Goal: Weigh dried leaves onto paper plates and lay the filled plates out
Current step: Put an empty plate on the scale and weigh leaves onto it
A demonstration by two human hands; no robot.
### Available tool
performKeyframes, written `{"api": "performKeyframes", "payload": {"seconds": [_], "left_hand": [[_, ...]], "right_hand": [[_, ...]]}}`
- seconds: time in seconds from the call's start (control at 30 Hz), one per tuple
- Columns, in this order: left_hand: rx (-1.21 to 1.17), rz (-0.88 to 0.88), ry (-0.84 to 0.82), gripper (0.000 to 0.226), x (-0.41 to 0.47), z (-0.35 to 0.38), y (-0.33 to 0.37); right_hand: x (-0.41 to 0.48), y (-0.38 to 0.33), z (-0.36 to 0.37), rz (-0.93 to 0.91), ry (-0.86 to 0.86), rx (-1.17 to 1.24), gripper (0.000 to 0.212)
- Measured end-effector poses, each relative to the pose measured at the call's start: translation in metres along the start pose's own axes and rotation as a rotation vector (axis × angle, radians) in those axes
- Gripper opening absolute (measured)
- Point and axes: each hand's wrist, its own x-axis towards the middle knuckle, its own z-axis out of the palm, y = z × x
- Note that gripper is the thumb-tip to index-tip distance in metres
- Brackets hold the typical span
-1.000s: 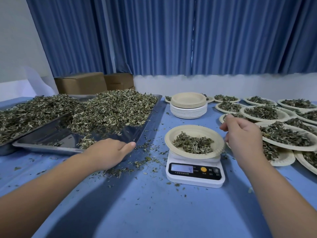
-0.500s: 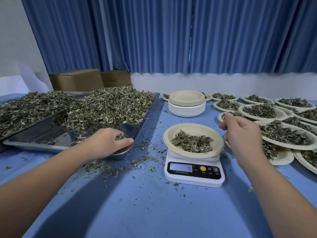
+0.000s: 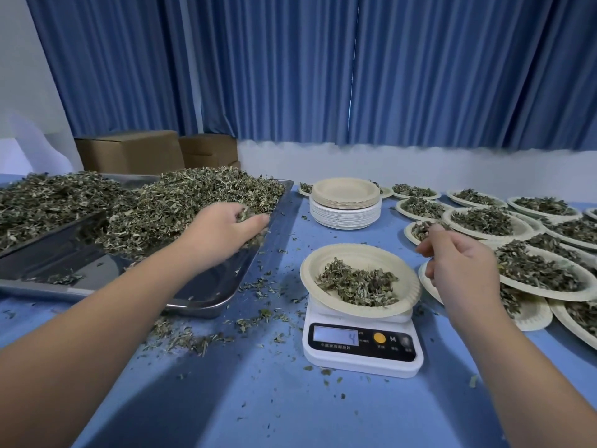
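The left hand (image 3: 223, 227) digs into the dried leaves (image 3: 181, 202) heaped on the metal tray (image 3: 200, 295), its fingers curled round a handful. The right hand (image 3: 462, 273) hovers beside the partly filled paper plate (image 3: 365, 253) on the scale (image 3: 361, 357). Its fingers are loosely curled, and I cannot tell whether it holds anything.

A paper plate (image 3: 371, 256) holding a few dried leaves (image 3: 357, 282) sits on the white scale (image 3: 361, 360), filled plates (image 3: 534, 313) beside it.
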Motion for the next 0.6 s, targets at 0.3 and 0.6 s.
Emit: {"api": "performKeyframes", "payload": {"seconds": [0.3, 0.6], "left_hand": [[-0.182, 0.301, -0.141, 0.047, 0.016, 0.061, 0.100], [-0.339, 0.263, -0.332, 0.035, 0.008, 0.087, 0.101]], "right_hand": [[0.007, -0.001, -0.007, 0.029, 0.049, 0.046, 0.041], [0.007, -0.002, -0.004, 0.006, 0.029, 0.057, 0.043]]}}
